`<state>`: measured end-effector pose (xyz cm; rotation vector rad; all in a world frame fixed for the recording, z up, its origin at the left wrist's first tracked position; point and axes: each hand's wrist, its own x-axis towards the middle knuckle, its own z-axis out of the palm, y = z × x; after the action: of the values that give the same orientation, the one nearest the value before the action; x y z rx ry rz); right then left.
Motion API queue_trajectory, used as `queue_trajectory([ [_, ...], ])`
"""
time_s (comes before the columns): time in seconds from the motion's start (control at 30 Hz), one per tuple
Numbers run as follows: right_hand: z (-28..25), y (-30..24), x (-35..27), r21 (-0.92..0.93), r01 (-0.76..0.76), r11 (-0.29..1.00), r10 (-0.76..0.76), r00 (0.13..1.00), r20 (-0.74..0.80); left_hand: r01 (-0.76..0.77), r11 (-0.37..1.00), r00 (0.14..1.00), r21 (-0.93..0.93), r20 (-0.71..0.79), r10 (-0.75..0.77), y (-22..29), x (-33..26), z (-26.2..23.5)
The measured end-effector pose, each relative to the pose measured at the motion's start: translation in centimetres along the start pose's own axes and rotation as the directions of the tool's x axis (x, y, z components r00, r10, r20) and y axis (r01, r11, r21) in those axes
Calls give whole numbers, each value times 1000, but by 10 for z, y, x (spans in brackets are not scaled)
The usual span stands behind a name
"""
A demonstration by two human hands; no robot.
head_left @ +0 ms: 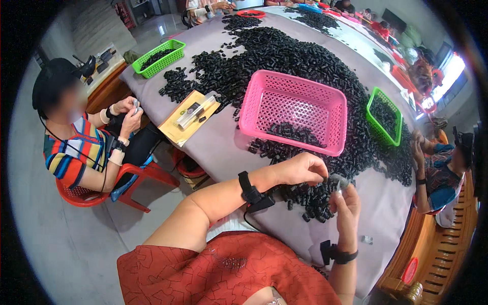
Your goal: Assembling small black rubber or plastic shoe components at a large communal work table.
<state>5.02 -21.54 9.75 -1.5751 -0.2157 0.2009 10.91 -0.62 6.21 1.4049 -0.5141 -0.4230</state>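
Note:
My left hand (303, 169) is over the near edge of a heap of small black cylindrical parts (310, 201). Its fingertips are pinched together; whatever they hold is too small to make out. Close beside it, my right hand (346, 203) grips a small greyish, see-through piece (339, 182) between thumb and fingers. The two hands nearly meet above the parts. Just beyond them a pink perforated plastic basket (335, 119) rests on the heap, with some black parts in its near end.
Green baskets (160, 60) (384, 117) stand at left and right. A yellow envelope (185, 129) bears a clear tube (197, 111). A small clear scrap (366, 239) lies on the pale tablecloth (284, 229). Co-workers sit left (84, 147) and right (439, 173).

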Motion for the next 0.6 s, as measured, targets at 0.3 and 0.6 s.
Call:
queue_trajectory([
  [0.3,21,-54,-2,-126,139,982,-130,989,75,-55,993,997,-104,48,61,88,-31,3],
  [0.6,23,-51,0,-30,82,996,-82,997,-1,37,706,998,-708,-14,-67,63,-40,22],
])
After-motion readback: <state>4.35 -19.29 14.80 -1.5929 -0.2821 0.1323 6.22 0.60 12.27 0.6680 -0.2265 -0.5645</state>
